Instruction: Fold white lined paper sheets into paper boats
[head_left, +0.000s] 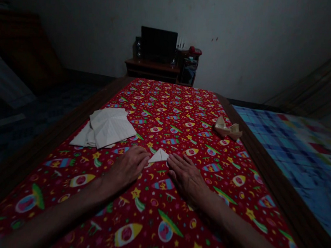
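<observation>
A small white piece of folded paper (159, 155), triangular in outline, lies on the red patterned tablecloth (135, 193) between my hands. My left hand (132, 163) is closed, its fingers bent and together at the paper's left corner, where they hide it. On the other side, my right hand (186, 174) rests palm down with fingers stretched out, the fingertips touching the right corner. Left of the hands is a loose stack of creased paper sheets (111, 127). Farther off to the right stands a folded paper shape (228, 129) with raised points.
A dark wooden border (268, 180) runs along the tablecloth. Beyond the far end, a desk (153, 66) carries a black monitor (158, 44), speakers and a red telephone (195, 50). To the right lies a blue checked cloth (286, 147); a wooden cabinet (17, 47) stands at left.
</observation>
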Tool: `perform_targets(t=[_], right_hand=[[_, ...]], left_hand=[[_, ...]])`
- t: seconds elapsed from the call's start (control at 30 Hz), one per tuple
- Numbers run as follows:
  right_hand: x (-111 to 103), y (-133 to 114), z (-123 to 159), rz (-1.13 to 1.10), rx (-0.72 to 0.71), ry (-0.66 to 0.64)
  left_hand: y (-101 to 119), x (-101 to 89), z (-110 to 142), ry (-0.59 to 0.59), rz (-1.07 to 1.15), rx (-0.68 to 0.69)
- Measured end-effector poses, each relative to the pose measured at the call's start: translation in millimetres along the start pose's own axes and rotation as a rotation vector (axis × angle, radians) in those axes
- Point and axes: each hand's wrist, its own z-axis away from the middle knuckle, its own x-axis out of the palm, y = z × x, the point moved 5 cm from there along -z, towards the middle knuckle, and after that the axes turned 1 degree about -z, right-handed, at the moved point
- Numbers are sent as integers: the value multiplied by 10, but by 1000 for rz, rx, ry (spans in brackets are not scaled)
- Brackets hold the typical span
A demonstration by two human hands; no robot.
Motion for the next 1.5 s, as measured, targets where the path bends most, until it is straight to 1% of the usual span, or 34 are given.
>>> perform_targets(t=[0.07, 0.17, 0.23, 0.37, 0.43, 0.5, 0.6, 0.7, 0.8, 0.87, 0.97, 1.07, 1.13, 1.23, 1.3, 1.37, 1.43, 1.5], right_hand=[[-7, 18, -2, -9, -16, 30], [-7, 32, -38, 3, -57, 74], [11, 24, -91, 51, -73, 101], [86, -62, -236, 167, -133, 118], [125, -113, -307, 193, -171, 85], [145, -133, -366, 188, -185, 23], [101, -117, -428, 104, -197, -55], [-1, -83, -458, -8, -242, -80], [-69, -46, -459, -50, -261, -72], [-68, -36, -449, -14, -259, -49], [-12, -44, -440, 107, -236, 13], [63, -50, -448, 195, -196, 74], [91, -44, -452, 214, -165, 114], [71, -46, -434, 190, -133, 211], [34, -80, -407, 155, -153, 292], [10, -129, -380, 116, -194, 353], [12, -165, -369, 66, -215, 376], [31, -170, -372, 4, -195, 385]], left_hand=[[6, 14, -75, 9, -23, -32], [26, 71, -145, -1, -69, -44], [26, 120, -176, -7, -59, -23], [-31, 200, -211, 40, -6, 33], [-73, 234, -212, 56, 1, 43], [-103, 254, -202, 65, 5, 46], [-123, 257, -180, 57, 33, 35], [-127, 237, -161, 59, 84, 23], [-136, 219, -152, 77, 134, 5], [-152, 210, -149, 92, 168, -31], [-162, 192, -144, 98, 239, -99], [-124, 177, -138, 85, 296, -134], [-79, 178, -133, 77, 298, -140], [-19, 209, -123, 50, 281, -165], [11, 227, -119, 50, 275, -181], [40, 228, -120, 76, 278, -175], [61, 223, -126, 109, 283, -160], [73, 222, -135, 137, 285, -144]])
